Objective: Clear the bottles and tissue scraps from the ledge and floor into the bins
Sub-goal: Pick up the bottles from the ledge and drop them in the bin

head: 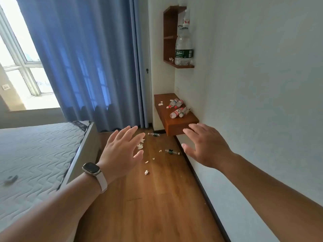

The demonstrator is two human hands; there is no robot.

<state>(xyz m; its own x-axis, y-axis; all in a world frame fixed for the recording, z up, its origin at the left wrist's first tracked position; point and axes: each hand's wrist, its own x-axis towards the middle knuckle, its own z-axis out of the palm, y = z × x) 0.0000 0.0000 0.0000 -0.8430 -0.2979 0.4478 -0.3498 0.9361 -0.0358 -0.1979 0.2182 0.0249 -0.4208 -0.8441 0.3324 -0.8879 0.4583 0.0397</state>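
A wooden ledge [181, 122] juts from the right wall ahead, carrying several small red-labelled bottles [175, 113] and tissue scraps [160, 103]. On the wood floor beyond my hands lie two small bottles, one [172, 152] near the skirting and another [154, 134] under the ledge, amid scattered tissue scraps [146, 172]. My left hand [122, 151], with a watch on the wrist, and my right hand [206, 145] are stretched forward with fingers spread, holding nothing. No bin is in view.
A bare mattress [35, 158] fills the left side. Blue curtains [87, 58] hang over the window behind it. A wall shelf [184, 65] higher up holds a large green-labelled water bottle [183, 49] and a smaller bottle. A strip of floor runs between bed and wall.
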